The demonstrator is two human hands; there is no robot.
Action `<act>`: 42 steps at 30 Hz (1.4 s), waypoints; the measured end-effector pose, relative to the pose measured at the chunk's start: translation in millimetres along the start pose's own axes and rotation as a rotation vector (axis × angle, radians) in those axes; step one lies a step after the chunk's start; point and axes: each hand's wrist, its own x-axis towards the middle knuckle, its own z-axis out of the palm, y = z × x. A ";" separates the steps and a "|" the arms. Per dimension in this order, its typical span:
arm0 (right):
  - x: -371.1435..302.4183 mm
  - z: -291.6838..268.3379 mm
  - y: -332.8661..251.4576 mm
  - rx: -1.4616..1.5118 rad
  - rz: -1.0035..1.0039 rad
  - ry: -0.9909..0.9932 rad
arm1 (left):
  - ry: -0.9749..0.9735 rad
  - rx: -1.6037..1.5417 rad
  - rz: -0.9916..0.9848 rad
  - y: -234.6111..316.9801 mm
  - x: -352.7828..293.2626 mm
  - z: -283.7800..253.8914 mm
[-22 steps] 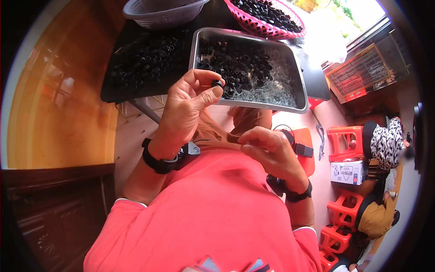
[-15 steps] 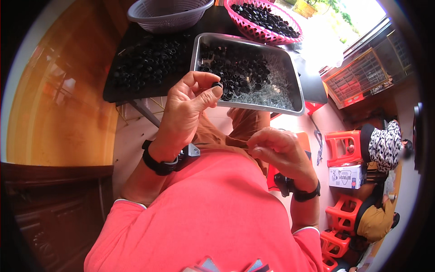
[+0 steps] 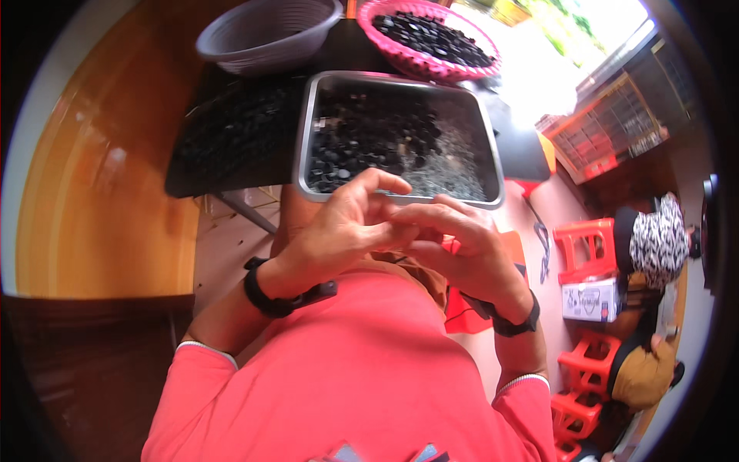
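Observation:
My left hand and my right hand meet in front of me, just off the near edge of a metal tray. Their thumbs and fingertips press together, and the left index finger reaches forward. Whatever lies between the fingertips is hidden and blurred. Small black round pieces fill much of the tray, with small clear pieces heaped in its near right part. To its left, more small black pieces are spread over the black table.
Behind the tray stand a greyish-purple basket and a pink basket of black pieces. Red stools, a white box and two seated people are at the right. A wooden panel rises at the left.
My left hand has moved down and right from its raised pinch on a small black ring; that ring is now out of sight. My right hand has come up and left to meet it.

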 end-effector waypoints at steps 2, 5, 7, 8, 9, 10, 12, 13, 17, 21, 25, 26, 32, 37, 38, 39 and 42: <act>-6.4 -1.2 6.7 0.037 -0.006 0.063 | 0.007 -0.019 -0.042 1.7 7.8 6.2; -11.9 -14.1 16.6 -0.009 -0.092 0.116 | -0.049 0.011 -0.119 4.6 22.9 7.8; -18.9 -24.4 22.8 -0.006 -0.108 0.144 | -0.064 0.025 -0.149 5.9 35.9 16.4; -23.6 -28.5 27.9 -0.011 -0.133 0.177 | -0.104 0.001 -0.155 8.3 42.8 22.1; -27.2 -34.1 30.6 -0.012 -0.116 0.179 | -0.119 0.005 -0.188 8.4 49.4 23.2; -30.9 -39.6 32.9 -0.013 -0.100 0.179 | -0.132 0.009 -0.220 8.2 56.1 25.5; -36.3 -46.3 41.5 -0.008 -0.103 0.183 | -0.109 0.036 -0.288 12.4 66.2 36.4; -38.4 -52.0 45.4 -0.003 -0.100 0.165 | -0.112 0.041 -0.309 13.2 71.6 41.0; -43.6 -79.8 52.3 0.018 -0.068 0.119 | -0.070 0.112 -0.318 16.4 85.0 44.2; -38.4 -112.7 56.9 0.141 -0.060 0.117 | 0.206 0.247 -0.217 15.9 84.0 30.7; -21.9 -142.3 68.4 0.111 -0.007 0.119 | 0.447 0.449 -0.125 13.7 69.8 4.0; -16.9 -144.9 72.3 0.098 0.019 0.132 | 0.467 0.449 -0.119 10.0 68.3 -0.5; 5.8 -171.4 88.5 0.381 0.345 0.397 | 0.433 1.058 0.118 2.1 75.7 -18.0; 64.1 -173.7 106.9 0.213 0.384 0.385 | 0.426 1.262 0.207 -5.9 57.5 -30.5; 79.4 -173.6 111.6 0.183 0.415 0.356 | 0.425 1.253 0.227 -9.1 56.3 -32.5; 92.4 -173.5 117.0 0.142 0.412 0.348 | 0.412 1.275 0.249 -8.7 54.3 -32.9; 128.7 -176.8 135.5 0.095 0.341 0.386 | 0.385 1.207 0.300 -7.5 55.5 -32.3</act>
